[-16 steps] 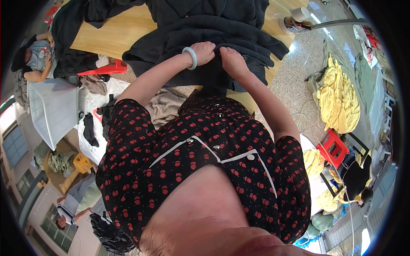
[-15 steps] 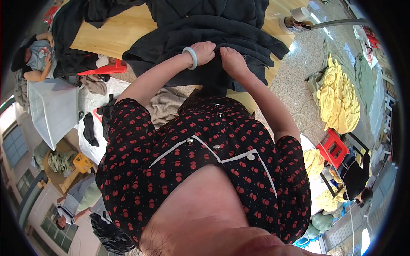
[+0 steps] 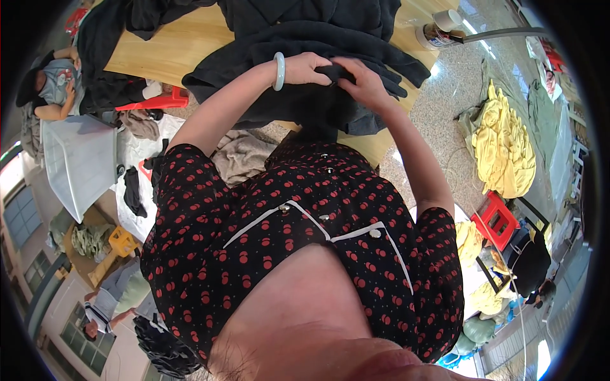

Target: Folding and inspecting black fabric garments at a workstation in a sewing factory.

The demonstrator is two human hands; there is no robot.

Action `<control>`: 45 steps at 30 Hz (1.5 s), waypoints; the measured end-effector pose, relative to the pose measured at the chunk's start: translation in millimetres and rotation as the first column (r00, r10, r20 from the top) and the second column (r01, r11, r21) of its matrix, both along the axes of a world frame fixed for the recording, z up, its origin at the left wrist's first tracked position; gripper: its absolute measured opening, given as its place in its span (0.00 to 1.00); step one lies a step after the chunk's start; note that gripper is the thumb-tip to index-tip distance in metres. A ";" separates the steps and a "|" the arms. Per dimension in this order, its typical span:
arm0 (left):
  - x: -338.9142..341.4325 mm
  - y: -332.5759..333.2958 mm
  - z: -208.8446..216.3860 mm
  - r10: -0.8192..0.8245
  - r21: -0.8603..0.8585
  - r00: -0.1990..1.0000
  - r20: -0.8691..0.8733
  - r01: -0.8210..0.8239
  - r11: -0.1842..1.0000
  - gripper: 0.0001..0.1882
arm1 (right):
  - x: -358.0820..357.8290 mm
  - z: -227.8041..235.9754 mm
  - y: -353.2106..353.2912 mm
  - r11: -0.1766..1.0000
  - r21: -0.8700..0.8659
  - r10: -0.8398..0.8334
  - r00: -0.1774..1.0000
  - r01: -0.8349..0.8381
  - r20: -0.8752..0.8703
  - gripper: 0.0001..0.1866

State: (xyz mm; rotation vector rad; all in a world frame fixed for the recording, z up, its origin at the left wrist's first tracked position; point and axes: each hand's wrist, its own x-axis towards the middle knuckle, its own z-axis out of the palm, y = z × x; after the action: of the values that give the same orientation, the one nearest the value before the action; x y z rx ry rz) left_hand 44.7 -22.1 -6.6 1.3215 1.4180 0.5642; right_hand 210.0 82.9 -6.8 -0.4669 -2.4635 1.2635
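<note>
A dark, nearly black garment (image 3: pixel 267 108) lies bunched over the front edge of the wooden table (image 3: pixel 171 54). My left hand (image 3: pixel 306 68), below a pale bangle (image 3: pixel 279 71), is closed on a fold of this cloth, thumb toward the right. Close beside it, my right hand (image 3: pixel 361 79) curls its fingers over the same raised fold. The cloth stands up between the two hands, and some fingertips are hidden in it. More dark garments (image 3: pixel 311 11) lie just beyond on the table.
At the table's right corner stand a jar (image 3: pixel 432 37) and a white cup (image 3: pixel 447 20). Yellow cloth (image 3: pixel 505 146) is heaped on the floor at right, near a red stool (image 3: pixel 495 219). A white bin (image 3: pixel 79 159) stands at left, with a seated person (image 3: pixel 57 86) beyond it.
Both hands have turned and moved slightly away from me, lifting a fold of the dark garment between them. Earlier they lay knuckles up, pressed on the cloth nearer to me.
</note>
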 end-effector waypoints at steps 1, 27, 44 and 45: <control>-2.0 0.2 3.6 0.006 0.003 1.000 0.000 -0.006 1.000 0.17 | 1.7 3.7 7.7 0.989 -0.031 0.146 0.985 -0.144 0.086 0.14; -54.3 -42.0 -41.9 0.101 -0.085 0.919 -0.382 -0.143 0.986 0.27 | -29.6 -25.1 -51.8 0.830 0.434 0.335 0.935 -0.351 0.116 0.07; -45.2 -38.5 -32.1 0.336 -0.098 0.928 -0.160 -0.354 0.930 0.19 | -32.7 -23.4 -57.6 0.916 0.281 0.277 0.958 -0.287 0.074 0.06; -44.1 -37.6 -31.5 0.340 -0.113 0.933 -0.116 -0.353 0.929 0.19 | -34.4 -19.9 -57.6 0.933 0.250 0.256 0.965 -0.260 0.048 0.06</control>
State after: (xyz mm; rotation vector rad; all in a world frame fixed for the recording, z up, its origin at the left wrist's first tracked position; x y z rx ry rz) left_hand 0.6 -59.6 -38.1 1.0073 1.7544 0.6335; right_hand 175.6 25.3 -26.7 -0.0861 -2.7179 1.0107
